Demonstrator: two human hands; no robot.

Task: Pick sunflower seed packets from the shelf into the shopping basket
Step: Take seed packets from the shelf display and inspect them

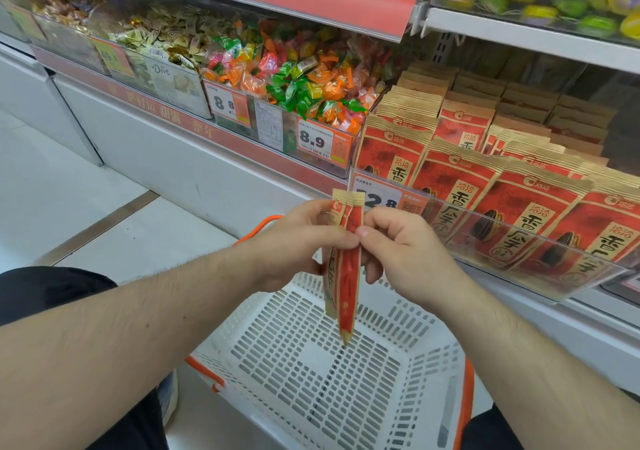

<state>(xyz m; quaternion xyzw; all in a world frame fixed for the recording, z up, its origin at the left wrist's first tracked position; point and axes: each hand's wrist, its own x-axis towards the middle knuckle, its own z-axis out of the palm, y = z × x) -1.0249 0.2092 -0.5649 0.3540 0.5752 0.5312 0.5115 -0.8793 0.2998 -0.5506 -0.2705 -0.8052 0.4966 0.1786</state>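
Two red and tan sunflower seed packets hang edge-on above the white shopping basket, which holds nothing. My left hand grips them from the left, thumb across the front. My right hand pinches their right edge with thumb and fingers. Rows of the same packets stand on the shelf at the right behind a clear plastic rail.
Clear bins of wrapped candies with price tags line the shelf to the left. An upper shelf overhangs the packets. The basket has orange handles and sits on the pale floor between my knees.
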